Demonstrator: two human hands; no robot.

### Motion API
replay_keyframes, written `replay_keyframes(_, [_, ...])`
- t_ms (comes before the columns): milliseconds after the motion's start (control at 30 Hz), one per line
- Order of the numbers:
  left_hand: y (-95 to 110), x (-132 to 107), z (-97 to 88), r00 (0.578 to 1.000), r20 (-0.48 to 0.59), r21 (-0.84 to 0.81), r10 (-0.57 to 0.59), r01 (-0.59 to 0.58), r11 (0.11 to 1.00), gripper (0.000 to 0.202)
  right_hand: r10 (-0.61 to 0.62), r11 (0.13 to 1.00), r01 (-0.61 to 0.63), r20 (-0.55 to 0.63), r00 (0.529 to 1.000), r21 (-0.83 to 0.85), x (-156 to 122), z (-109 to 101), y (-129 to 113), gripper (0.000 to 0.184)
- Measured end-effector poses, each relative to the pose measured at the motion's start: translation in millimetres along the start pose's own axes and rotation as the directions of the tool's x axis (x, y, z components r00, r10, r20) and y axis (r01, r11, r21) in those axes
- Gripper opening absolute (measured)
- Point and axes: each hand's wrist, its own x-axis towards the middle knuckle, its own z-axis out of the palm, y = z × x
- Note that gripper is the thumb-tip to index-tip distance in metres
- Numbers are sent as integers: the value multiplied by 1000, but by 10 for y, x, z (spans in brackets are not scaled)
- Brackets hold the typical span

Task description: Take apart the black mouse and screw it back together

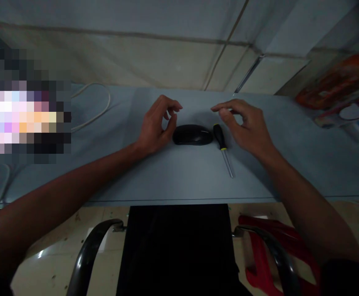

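A black computer mouse point(193, 135) lies on the grey table point(179, 176). Just to its right lies a screwdriver point(223, 147) with a black and yellow handle and its metal shaft pointing toward me. My left hand point(158, 124) hovers at the mouse's left end, fingers curled but apart, the thumb close to the mouse, holding nothing. My right hand point(244, 123) hovers just right of the screwdriver handle, fingers loosely bent and spread, empty.
A white cable point(100, 107) loops on the table's left side beside a blurred-out patch. Colourful packaging point(342, 92) sits at the far right. Below the table edge are a black chair back point(176, 246) with curved armrests and a red plastic stool point(265, 246).
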Motion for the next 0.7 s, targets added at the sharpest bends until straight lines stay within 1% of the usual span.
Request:
replay_keyframes(100, [-24,-1,8,1000,24,6,15,-15,1000,18,88,996,-88,-11,996,7,-1,26,2,29])
replay_keyframes(167, [-27,1,5,999,39,2,31,-31,1000,17,99,995,-99,6,995,18,-6,65,2,27])
replay_keyframes(267, [-23,6,-5,998,35,-7,51,-50,999,15,104,993,-105,21,994,46,-7,95,3,24])
replay_keyframes(400, [-29,3,-11,996,55,10,69,-70,998,17,123,991,-123,4,992,53,-3,58,-16,23])
replay_keyframes(567, [-41,-3,-1,991,69,10,118,-119,993,24,103,994,-102,-35,994,41,-5,11,-53,16])
replay_keyframes(700, [-47,-3,14,988,55,-37,144,-142,989,19,70,996,-64,-85,994,67,-16,35,-58,12])
